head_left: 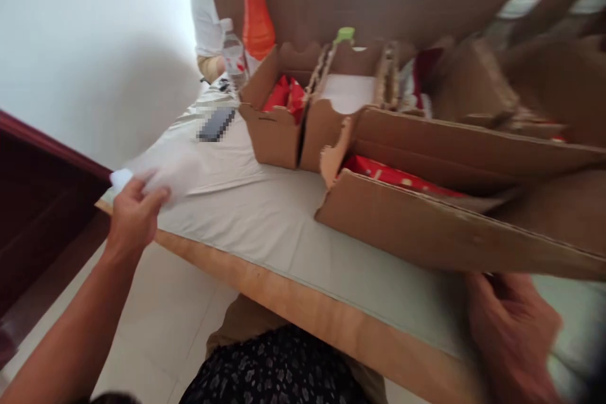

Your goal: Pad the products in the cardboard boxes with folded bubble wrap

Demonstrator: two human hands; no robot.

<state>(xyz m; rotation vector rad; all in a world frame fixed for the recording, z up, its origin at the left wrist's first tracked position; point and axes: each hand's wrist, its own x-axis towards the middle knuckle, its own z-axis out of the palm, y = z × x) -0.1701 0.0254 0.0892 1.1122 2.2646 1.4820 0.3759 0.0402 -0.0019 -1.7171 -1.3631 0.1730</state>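
Observation:
My left hand [135,208] is closed on a thin white sheet [177,173] at the table's left corner. Motion blurs the sheet, and I cannot tell whether it is paper or plastic film. At the lower right, my right hand [514,328] is beneath the near wall of a long cardboard box [426,227]; its fingers are smeared and partly hidden. Red printed packaging [402,178] lies inside that box. Behind it are a small cardboard box [277,142] with red packets [286,98] and another cardboard box [315,142] holding white sheets [348,91].
A phone-like dark pixelated item [216,124] lies on the pale cloth [265,208]. An orange bottle [258,19] and a clear bottle [233,53] stand behind the boxes. Another person's sleeve [206,12] shows at the far end. The wooden table edge [265,287] runs close to my body.

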